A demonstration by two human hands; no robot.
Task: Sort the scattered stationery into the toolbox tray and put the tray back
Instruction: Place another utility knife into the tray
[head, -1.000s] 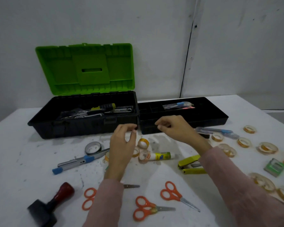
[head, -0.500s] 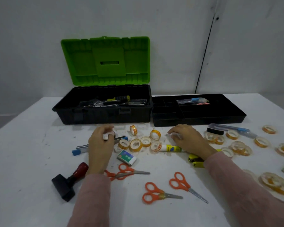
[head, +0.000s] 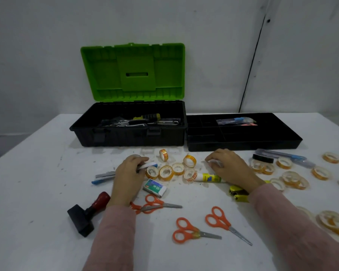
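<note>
My left hand (head: 128, 174) rests on the table with its fingers curled round a pale grey tape roll (head: 148, 165), just left of a cluster of small clear tape rolls (head: 165, 172). My right hand (head: 230, 169) lies in front of the black compartment tray (head: 243, 142), its fingertips curled over a small whitish object (head: 215, 163) that I cannot identify. The tray holds a few pens (head: 237, 121) in a back compartment. It stands right of the open toolbox (head: 129, 137), whose green lid (head: 133, 73) is up. A glue stick (head: 207, 177) lies under my right wrist.
Three orange scissors (head: 155, 205) (head: 192, 231) (head: 225, 224) lie near the front. A staple box (head: 155, 187), a rubber stamp (head: 88, 212), a blue cutter (head: 104, 176), a yellow stapler (head: 238, 192), a black tape roll (head: 262, 158), pens (head: 282, 154) and several more tape rolls (head: 294, 179) are scattered about.
Both hands came down from in front of the toolbox and tray onto the table among the tape rolls. The left hand closed round the grey roll, the right over a small pale object.
</note>
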